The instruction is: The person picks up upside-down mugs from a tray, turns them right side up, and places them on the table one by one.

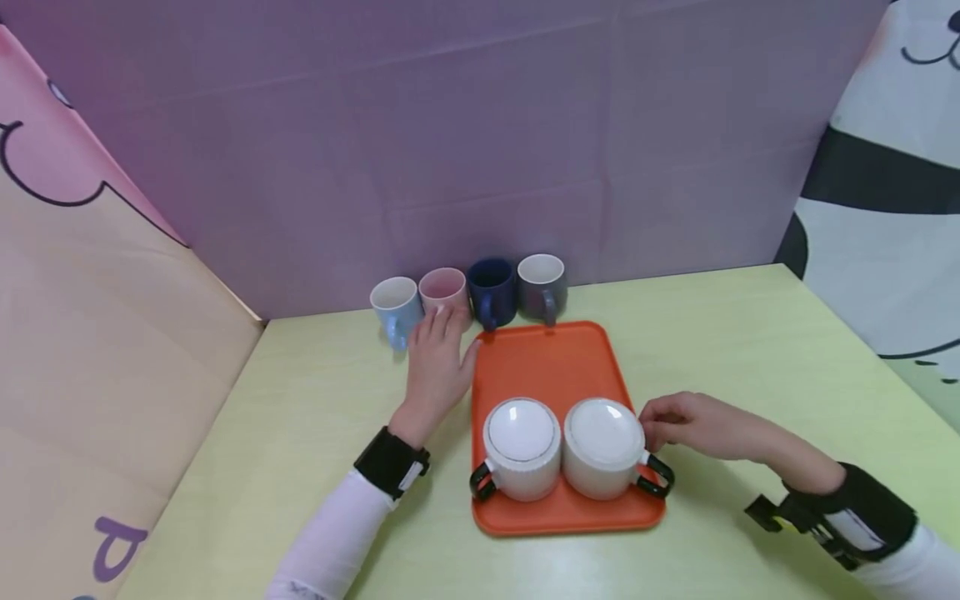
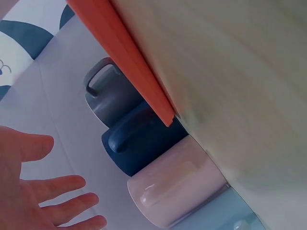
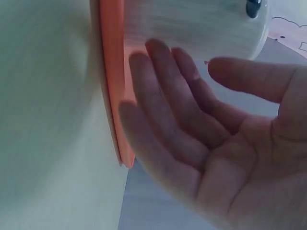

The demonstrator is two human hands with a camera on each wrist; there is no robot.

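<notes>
1. pink mug [image 1: 444, 291] is what the left hand [image 1: 437, 364] is at: fingers straight and spread, tips right at its front side, nothing gripped. whether they actually touch it i can't tell; the left wrist view shows the open palm [image 2: 33, 191] a little off the mug [image 2: 175, 191].
2. right hand [image 1: 686, 423] sits just beside the right-hand white pot [image 1: 603, 446], by the tray's right edge. fingers loosely bent, holding nothing; the wrist view shows an open palm [image 3: 216, 143] next to the pot's ribbed wall [image 3: 192, 24] and the tray rim [image 3: 112, 81].
3. around the pink mug: a light blue mug [image 1: 396, 307] tight on its left, a navy mug [image 1: 492, 292] tight on its right, then a grey mug [image 1: 542, 287]. all four are upright in a row against the purple backdrop [image 1: 480, 150], nothing visible inside them.
4. the orange tray [image 1: 547, 367] lies just in front of the navy and grey mugs, its far left corner near the left hand.
5. on the tray's near end: two white ribbed pots with domed lids and black handles, the left one [image 1: 521, 450] touching the right one. lids on, contents hidden.
6. everything's on a pale yellow-green table [image 1: 750, 350].
</notes>
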